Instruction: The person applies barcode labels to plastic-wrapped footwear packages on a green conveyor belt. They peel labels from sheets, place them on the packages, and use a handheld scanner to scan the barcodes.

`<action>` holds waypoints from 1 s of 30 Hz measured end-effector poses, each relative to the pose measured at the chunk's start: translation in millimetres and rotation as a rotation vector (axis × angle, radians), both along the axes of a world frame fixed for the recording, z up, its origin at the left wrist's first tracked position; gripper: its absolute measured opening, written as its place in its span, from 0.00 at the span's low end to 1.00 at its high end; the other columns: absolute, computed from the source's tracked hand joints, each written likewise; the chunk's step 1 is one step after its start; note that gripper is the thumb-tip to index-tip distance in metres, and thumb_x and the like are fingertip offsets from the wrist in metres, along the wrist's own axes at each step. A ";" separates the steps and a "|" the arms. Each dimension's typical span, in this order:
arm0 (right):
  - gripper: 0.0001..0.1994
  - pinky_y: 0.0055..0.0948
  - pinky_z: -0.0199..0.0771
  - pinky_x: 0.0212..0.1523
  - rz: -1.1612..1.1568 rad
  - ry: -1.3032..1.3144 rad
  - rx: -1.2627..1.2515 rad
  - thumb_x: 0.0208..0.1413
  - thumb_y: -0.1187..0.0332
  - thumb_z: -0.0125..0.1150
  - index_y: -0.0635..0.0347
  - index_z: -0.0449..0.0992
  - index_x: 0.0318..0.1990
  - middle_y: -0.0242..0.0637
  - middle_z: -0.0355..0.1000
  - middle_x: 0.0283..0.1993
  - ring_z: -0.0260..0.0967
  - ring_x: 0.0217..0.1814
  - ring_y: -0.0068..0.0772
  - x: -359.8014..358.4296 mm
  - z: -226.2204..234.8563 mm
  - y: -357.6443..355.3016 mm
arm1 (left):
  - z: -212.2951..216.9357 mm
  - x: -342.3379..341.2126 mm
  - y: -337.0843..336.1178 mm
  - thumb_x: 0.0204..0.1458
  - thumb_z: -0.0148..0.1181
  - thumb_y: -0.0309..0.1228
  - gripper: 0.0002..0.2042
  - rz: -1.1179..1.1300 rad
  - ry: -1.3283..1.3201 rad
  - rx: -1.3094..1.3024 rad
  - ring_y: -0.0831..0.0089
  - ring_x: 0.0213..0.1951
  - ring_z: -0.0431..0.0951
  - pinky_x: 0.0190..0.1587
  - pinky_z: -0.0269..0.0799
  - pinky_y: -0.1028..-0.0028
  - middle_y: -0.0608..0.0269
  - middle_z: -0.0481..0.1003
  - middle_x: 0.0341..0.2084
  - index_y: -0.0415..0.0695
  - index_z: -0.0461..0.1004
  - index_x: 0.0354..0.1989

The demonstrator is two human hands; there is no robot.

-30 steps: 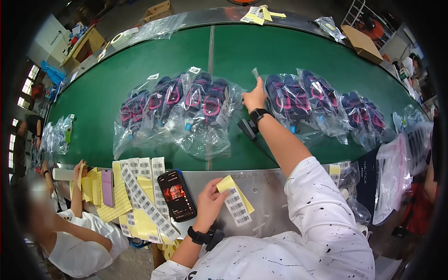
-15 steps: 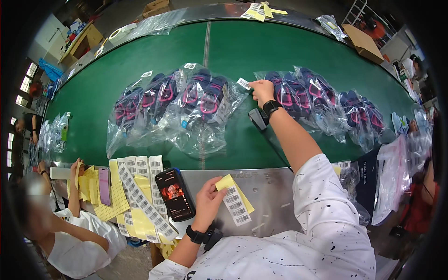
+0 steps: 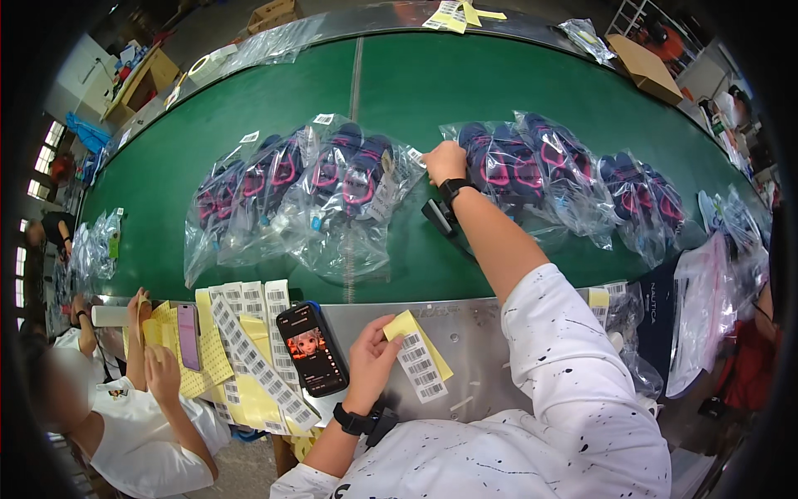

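Observation:
My left hand [image 3: 371,358] pinches a sheet of barcode labels [image 3: 420,368] with yellow backing, over the metal ledge near me. Stretched out over the green belt, my right hand [image 3: 446,164] has its fingers closed at the edge of a small white barcode label [image 3: 416,155]. That label sits at the upper right corner of a clear plastic bag [image 3: 353,241] holding navy and pink sandals [image 3: 366,179]. The fingertips are partly hidden by the hand. Just right of it lies another bag of similar sandals [image 3: 499,162].
A phone [image 3: 312,349] and several barcode label strips [image 3: 262,349] lie on the ledge [image 3: 465,333] to my left. Further left, a co-worker's hand [image 3: 162,372] is near yellow sheets and a second phone [image 3: 189,337]. More bagged sandals [image 3: 640,200] lie right on the belt [image 3: 432,75].
The bagged sandals have shifted slightly left on the belt, and my right hand has moved left with the label. My left hand stays put. A co-worker's hand has come up at left.

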State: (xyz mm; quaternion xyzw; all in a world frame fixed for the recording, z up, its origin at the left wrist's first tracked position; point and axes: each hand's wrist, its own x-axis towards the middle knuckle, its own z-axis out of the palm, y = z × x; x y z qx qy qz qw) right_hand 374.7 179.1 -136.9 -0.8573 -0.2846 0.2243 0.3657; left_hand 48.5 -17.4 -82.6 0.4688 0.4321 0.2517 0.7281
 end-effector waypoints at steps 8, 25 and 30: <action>0.16 0.41 0.77 0.46 0.357 -0.222 -0.195 0.49 0.60 0.65 0.65 0.80 0.38 0.53 0.77 0.43 0.76 0.48 0.49 12.7 53.8 -11.8 | 2.1 1.2 0.2 0.56 0.57 0.19 0.22 -0.048 -0.010 0.040 0.76 0.42 0.79 0.44 0.73 0.79 0.50 0.74 0.50 0.34 0.62 0.60; 0.18 0.41 0.68 0.54 0.205 -0.288 0.399 0.45 0.67 0.68 0.60 0.80 0.45 0.51 0.67 0.56 0.68 0.54 0.51 16.9 27.7 -119.6 | 46.3 -8.5 -5.2 0.58 0.56 0.22 0.15 -0.034 -0.049 -0.015 0.77 0.41 0.78 0.44 0.75 0.77 0.59 0.78 0.41 0.36 0.70 0.53; 0.18 0.42 0.69 0.53 0.271 -0.303 0.441 0.44 0.68 0.68 0.62 0.79 0.46 0.52 0.66 0.57 0.69 0.51 0.52 -12.1 27.6 -100.9 | 59.3 7.2 -6.4 0.57 0.56 0.20 0.17 0.015 -0.147 -0.024 0.76 0.45 0.77 0.48 0.75 0.76 0.56 0.77 0.45 0.34 0.68 0.55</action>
